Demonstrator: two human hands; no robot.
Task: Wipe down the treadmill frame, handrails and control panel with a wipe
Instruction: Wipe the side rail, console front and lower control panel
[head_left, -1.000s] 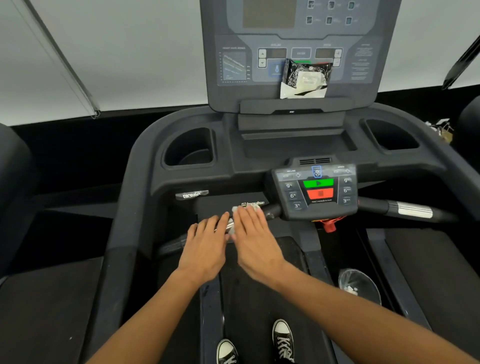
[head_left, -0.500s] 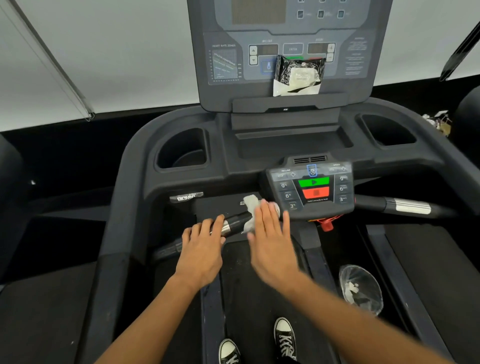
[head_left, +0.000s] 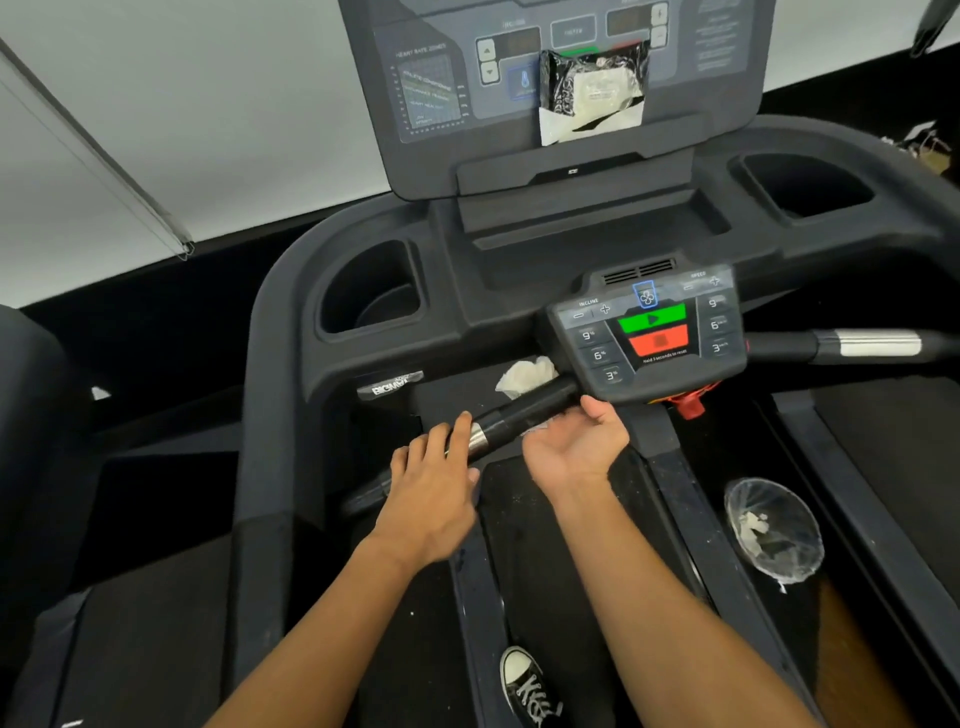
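The black left handrail runs from the small control panel down to the left. My left hand lies over the rail at its silver sensor band, fingers draped across the top. My right hand is turned palm up under the rail just left of the panel, thumb raised beside it. A white wipe is wrapped around the rail there; it bunches up behind the bar and a little shows under it by my right palm. My right fingers are hidden behind the bar.
A wipe packet leans on the upper console. Cup holders flank the tray. The right handrail sticks out right. A clear bag with used wipes sits on the right side rail. My shoe stands on the belt.
My right hand has turned from palm down on top of the rail to palm up beneath it, pulling the wipe around the bar. The left hand stays on the rail.
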